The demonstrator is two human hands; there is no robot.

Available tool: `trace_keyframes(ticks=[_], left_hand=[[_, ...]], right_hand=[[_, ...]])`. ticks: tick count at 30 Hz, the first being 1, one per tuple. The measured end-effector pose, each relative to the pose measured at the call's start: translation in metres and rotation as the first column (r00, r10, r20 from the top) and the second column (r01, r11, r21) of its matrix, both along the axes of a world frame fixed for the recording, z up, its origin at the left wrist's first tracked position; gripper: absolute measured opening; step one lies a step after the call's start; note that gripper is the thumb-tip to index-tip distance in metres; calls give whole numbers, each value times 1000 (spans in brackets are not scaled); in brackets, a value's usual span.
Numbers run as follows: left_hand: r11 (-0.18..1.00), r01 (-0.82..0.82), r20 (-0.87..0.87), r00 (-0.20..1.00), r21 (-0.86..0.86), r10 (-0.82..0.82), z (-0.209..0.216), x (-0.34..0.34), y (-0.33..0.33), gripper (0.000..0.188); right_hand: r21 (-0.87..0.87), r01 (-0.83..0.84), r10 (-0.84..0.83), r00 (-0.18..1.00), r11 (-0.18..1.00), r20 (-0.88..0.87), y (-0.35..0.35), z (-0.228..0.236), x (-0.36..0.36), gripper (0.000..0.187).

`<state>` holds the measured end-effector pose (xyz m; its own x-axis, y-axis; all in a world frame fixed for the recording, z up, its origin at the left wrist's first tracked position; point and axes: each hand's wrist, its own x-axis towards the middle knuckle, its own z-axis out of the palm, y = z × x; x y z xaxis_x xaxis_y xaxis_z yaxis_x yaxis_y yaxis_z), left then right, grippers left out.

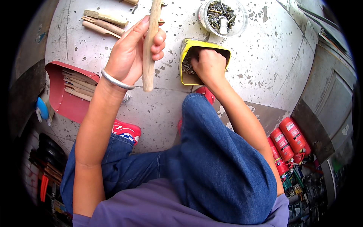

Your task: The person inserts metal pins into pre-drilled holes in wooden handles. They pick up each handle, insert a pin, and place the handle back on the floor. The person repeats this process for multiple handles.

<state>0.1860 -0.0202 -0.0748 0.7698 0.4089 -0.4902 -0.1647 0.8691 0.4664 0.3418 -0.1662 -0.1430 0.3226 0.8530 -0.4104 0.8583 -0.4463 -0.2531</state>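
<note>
My left hand (pixel 130 53) is closed round a pale wooden handle (pixel 148 64), held upright over the floor. Two small metal screws or bolts stick out of the handle's right side near the upper edge of the view. My right hand (pixel 210 66) reaches down into a yellow-rimmed square container (pixel 183 56) of small metal fasteners (pixel 188 65). Its fingertips are hidden inside, so whether they pinch a piece does not show. Just beyond stands a clear round tub (pixel 242 19) with many bolts (pixel 217 13) and a small pale block in it.
Several wooden handles (pixel 104 24) lie on the worn white floor (pixel 264 53) at the far left. A red scoop-shaped container (pixel 60 96) holds more wooden pieces (pixel 79 85) beside my left forearm. Red fire extinguishers (pixel 293 134) and assorted tools crowd the right side, near a grey cabinet (pixel 332 94).
</note>
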Motion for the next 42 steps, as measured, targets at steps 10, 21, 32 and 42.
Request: trace_keyframes(ticks=[10,21,32,42], left_hand=[[999,-35,28,999,-14,35,-4,-7,5,33],[992,-128,109,986,-19,129,-5,-23,34,30],[983,-173,139,974,-69,181,-1,-24,44,30],[979,-191,135,971,-67,199,-7,-27,49,30]], right_hand=[[116,-89,90,996,989,0,-4,7,0,6],[53,-52,59,990,997,-128,10,29,2,14],[237,-261,320,910,936,-262,113,35,-3,11],[261,324,-83,757,909,-649,94,53,30,16]])
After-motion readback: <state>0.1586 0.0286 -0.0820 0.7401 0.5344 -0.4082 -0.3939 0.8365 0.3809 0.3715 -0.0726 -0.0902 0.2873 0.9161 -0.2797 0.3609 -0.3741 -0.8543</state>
